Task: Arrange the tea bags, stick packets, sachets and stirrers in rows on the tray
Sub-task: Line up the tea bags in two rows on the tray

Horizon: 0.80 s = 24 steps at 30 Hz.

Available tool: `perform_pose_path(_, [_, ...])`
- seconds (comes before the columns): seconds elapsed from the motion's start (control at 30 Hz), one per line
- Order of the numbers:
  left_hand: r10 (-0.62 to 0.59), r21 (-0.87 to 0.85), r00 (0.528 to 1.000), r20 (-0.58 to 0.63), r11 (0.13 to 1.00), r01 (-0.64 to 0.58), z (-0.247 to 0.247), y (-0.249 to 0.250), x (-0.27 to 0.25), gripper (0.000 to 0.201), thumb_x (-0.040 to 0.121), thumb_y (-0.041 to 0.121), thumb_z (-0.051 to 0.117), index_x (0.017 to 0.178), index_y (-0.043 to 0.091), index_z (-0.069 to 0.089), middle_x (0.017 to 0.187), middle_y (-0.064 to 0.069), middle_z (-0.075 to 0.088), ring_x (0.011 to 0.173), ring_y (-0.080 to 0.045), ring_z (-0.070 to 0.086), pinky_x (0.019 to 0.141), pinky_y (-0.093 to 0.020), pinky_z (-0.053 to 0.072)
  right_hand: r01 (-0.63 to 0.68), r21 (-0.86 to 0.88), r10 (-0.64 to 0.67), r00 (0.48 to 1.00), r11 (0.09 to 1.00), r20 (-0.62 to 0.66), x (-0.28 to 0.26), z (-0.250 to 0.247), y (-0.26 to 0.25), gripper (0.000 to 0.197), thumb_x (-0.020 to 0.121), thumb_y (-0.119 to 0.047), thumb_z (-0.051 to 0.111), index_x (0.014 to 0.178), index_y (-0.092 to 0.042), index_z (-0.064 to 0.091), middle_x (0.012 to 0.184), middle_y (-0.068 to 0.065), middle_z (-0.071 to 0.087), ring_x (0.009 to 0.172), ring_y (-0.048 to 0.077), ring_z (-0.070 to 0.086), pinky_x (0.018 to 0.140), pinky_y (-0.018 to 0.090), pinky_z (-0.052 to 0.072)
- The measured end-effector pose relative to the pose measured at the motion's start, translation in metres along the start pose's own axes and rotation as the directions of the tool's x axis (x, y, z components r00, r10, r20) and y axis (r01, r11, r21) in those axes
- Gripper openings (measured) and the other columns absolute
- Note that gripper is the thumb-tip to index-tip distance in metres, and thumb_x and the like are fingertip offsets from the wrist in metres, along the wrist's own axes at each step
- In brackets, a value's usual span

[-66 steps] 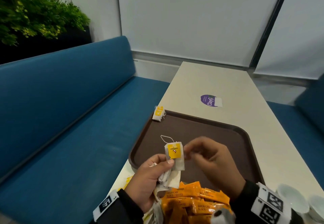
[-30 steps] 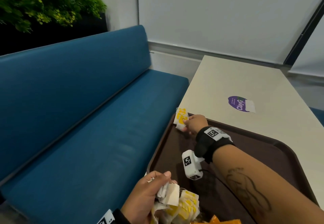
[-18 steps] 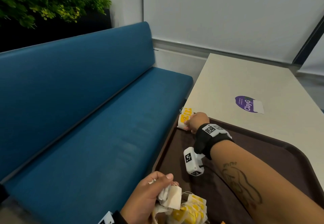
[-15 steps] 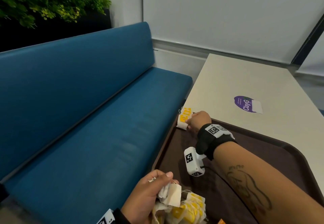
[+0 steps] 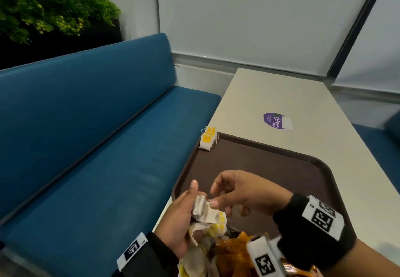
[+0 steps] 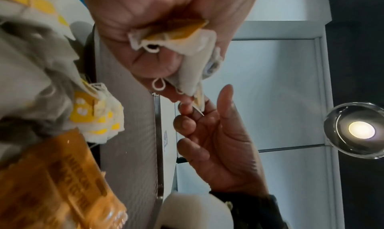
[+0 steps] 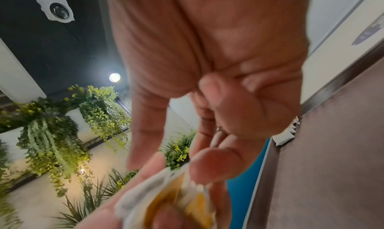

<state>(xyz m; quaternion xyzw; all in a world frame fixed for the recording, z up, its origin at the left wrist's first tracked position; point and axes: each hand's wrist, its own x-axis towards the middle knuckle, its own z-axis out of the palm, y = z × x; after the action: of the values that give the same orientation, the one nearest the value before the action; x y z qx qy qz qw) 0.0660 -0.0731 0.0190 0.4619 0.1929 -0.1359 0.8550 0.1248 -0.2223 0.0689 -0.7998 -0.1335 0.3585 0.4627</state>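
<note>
My left hand (image 5: 190,198) grips a bunch of white tea bags (image 5: 200,206) with yellow tags over the near-left corner of the brown tray (image 5: 259,168); the left wrist view shows these tea bags (image 6: 182,43) crumpled in the palm. My right hand (image 5: 214,196) hovers beside the bunch, fingers loosely curled and thumb tip touching the top tea bag (image 7: 172,199), forefinger apart from it. A small stack of tea bags (image 5: 207,139) sits at the tray's far-left corner. Orange stick packets (image 5: 233,248) lie heaped at the tray's near edge, partly hidden by my wrists.
The tray rests on a cream table (image 5: 270,94) bearing a purple sticker (image 5: 277,120). A blue bench seat (image 5: 97,146) runs along the table's left side, with a plant (image 5: 43,10) behind it. The table's left edge lies close to the tea bag stack.
My right hand left a tea bag on the stack at the tray's far-left corner and drew back to the bunch in my left hand. The left hand kept its hold.
</note>
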Motion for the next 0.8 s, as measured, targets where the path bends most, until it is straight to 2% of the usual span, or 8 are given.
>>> perform_pose_path(0.17, [-0.056,-0.104,0.997,0.047,0.993,0.061,0.013,-0.009,-0.014,0.036,0.093,0.041,0.046,0.088,0.005,0.053,0.058,-0.012,0.055,0.029,-0.014,0.048,0.030,-0.010,0.035,0.051,0.142,-0.043,0.997,0.989,-0.063,-0.030,0.013,0.008,0.020,0.081,0.000,0.068,0.092,-0.013,0.058,0.077,0.008,0.061,0.050,0.009,0.055,0.038,0.016,0.036])
perform_pose_path(0.37, [-0.097,-0.032,0.985,0.140,0.994,0.102,0.017,-0.015,-0.023,0.040,0.076,0.036,0.060,0.094,0.001,0.059,0.063,-0.015,0.050,0.038,-0.015,0.050,0.032,-0.012,0.036,0.100,0.214,-0.061,0.981,0.972,-0.184,-0.050,0.005,0.018,0.009,0.087,-0.001,0.062,0.085,-0.010,0.065,0.065,0.001,0.063,0.048,0.007,0.054,0.041,0.018,0.038])
perform_pose_path(0.47, [-0.081,0.033,0.985,0.153,0.996,0.077,0.019,-0.016,-0.024,0.037,0.068,0.023,0.065,0.095,-0.002,0.056,0.063,-0.014,0.048,0.038,-0.013,0.048,0.031,-0.010,0.034,0.137,0.244,-0.088,0.975,0.960,-0.202,-0.054,0.000,0.021,0.012,0.088,0.000,0.058,0.085,-0.007,0.066,0.067,0.008,0.063,0.047,0.009,0.053,0.040,0.018,0.038])
perform_pose_path(0.53, [-0.091,0.060,0.984,0.156,0.995,0.082,0.019,-0.016,-0.025,0.030,0.067,0.019,0.064,0.087,-0.002,0.056,0.060,-0.014,0.050,0.038,-0.013,0.050,0.030,-0.011,0.032,0.152,0.270,-0.096,0.973,0.951,-0.210,-0.055,-0.004,0.024,0.018,0.090,0.002,0.054,0.083,-0.007,0.069,0.073,0.016,0.062,0.049,0.012,0.051,0.041,0.019,0.039])
perform_pose_path(0.6, [-0.107,0.073,0.981,0.159,0.993,0.096,0.017,-0.015,-0.026,0.024,0.068,0.019,0.063,0.081,-0.001,0.056,0.058,-0.014,0.052,0.038,-0.014,0.052,0.028,-0.012,0.031,0.172,0.292,-0.118,0.974,0.941,-0.191,-0.055,-0.008,0.028,0.029,0.090,0.007,0.047,0.082,-0.008,0.072,0.080,0.020,0.062,0.052,0.016,0.050,0.042,0.021,0.039])
perform_pose_path(0.67, [-0.124,0.080,0.979,0.161,0.990,0.113,0.014,-0.015,-0.024,0.023,0.070,0.018,0.063,0.081,-0.001,0.056,0.059,-0.015,0.052,0.040,-0.014,0.053,0.028,-0.012,0.031,0.198,0.274,-0.166,0.976,0.941,-0.138,-0.053,-0.011,0.031,0.035,0.087,0.014,0.043,0.090,-0.008,0.071,0.085,0.014,0.066,0.054,0.012,0.053,0.044,0.020,0.041])
perform_pose_path(0.73, [-0.145,0.104,0.973,0.181,0.986,0.127,0.010,-0.015,-0.021,0.026,0.072,0.021,0.064,0.084,-0.001,0.058,0.062,-0.015,0.052,0.046,-0.016,0.051,0.029,-0.013,0.032,0.255,0.200,-0.245,0.967,0.946,-0.073,-0.051,-0.013,0.033,0.037,0.085,0.016,0.047,0.100,-0.010,0.068,0.089,0.005,0.069,0.055,0.006,0.054,0.045,0.017,0.041])
perform_pose_path(0.8, [-0.157,0.119,0.966,0.206,0.984,0.135,0.007,-0.016,-0.017,0.031,0.072,0.025,0.066,0.088,-0.001,0.059,0.064,-0.015,0.053,0.049,-0.016,0.047,0.032,-0.014,0.032,0.315,0.128,-0.314,0.949,0.941,-0.027,-0.045,-0.013,0.034,0.030,0.085,0.010,0.057,0.098,-0.014,0.069,0.090,0.002,0.069,0.054,0.006,0.051,0.044,0.015,0.039])
